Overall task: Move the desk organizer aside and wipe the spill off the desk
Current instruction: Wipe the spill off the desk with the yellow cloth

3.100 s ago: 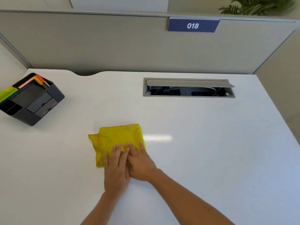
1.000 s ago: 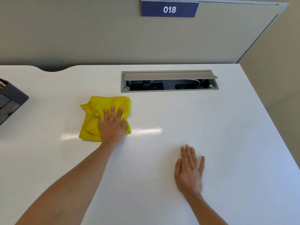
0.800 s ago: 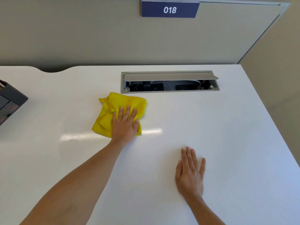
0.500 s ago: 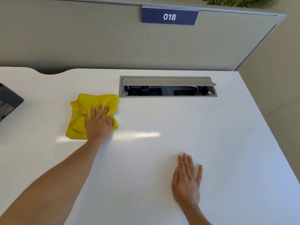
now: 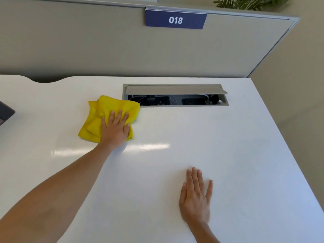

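A crumpled yellow cloth (image 5: 100,116) lies on the white desk (image 5: 228,146), just left of the cable hatch. My left hand (image 5: 114,130) presses flat on the cloth's near right part, fingers spread. My right hand (image 5: 195,197) rests palm down on the bare desk nearer to me, holding nothing. Only a dark corner of the black desk organizer (image 5: 5,114) shows at the left edge of the view. No spill is visible on the surface; a light glare streak runs across the desk below the cloth.
An open grey cable hatch (image 5: 175,95) with cables inside sits at the back middle of the desk. A beige partition with a blue "018" sign (image 5: 175,19) stands behind. The desk's right edge drops off to the floor.
My left hand has slid the cloth back to the right and slightly away, up against the hatch's left corner. My right hand has stayed flat in place. Earlier both hands were on the cloth.
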Action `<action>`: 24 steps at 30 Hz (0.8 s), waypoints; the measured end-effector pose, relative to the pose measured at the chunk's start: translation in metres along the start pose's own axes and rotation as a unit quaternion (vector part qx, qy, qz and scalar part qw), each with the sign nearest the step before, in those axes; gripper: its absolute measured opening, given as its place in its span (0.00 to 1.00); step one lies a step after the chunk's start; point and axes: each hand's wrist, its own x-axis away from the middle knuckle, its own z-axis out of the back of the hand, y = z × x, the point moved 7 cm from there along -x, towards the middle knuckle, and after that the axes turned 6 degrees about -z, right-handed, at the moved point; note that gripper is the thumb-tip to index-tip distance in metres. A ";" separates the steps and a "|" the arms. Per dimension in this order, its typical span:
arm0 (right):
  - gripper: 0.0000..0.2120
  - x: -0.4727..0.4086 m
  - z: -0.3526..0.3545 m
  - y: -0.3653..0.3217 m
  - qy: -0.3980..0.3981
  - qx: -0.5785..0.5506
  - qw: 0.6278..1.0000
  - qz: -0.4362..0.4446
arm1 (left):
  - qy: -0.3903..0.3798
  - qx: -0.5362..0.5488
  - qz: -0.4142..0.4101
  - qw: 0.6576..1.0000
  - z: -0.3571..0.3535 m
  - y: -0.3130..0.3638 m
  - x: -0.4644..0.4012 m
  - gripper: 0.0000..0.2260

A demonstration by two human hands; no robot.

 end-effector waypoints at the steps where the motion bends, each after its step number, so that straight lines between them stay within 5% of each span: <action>1: 0.25 0.000 0.000 0.000 -0.001 0.001 1.000 -0.001 | -0.004 -0.004 -0.025 1.000 -0.003 0.015 0.002 0.24; 6: 0.26 0.000 -0.001 0.001 -0.013 0.009 1.000 -0.009 | -0.030 -0.041 -0.133 0.990 -0.022 0.087 0.032 0.30; 14: 0.25 -0.001 0.002 0.003 -0.020 0.002 1.000 -0.014 | -0.002 -0.042 -0.253 0.967 -0.046 0.173 0.117 0.24; 21: 0.23 0.001 0.004 0.003 -0.028 -0.011 0.999 -0.013 | 0.021 -0.046 -0.242 0.969 -0.040 0.143 0.163 0.23; 24: 0.25 0.000 0.002 0.004 -0.047 0.005 0.999 -0.013 | 0.042 -0.039 -0.168 0.984 -0.029 0.091 0.179 0.23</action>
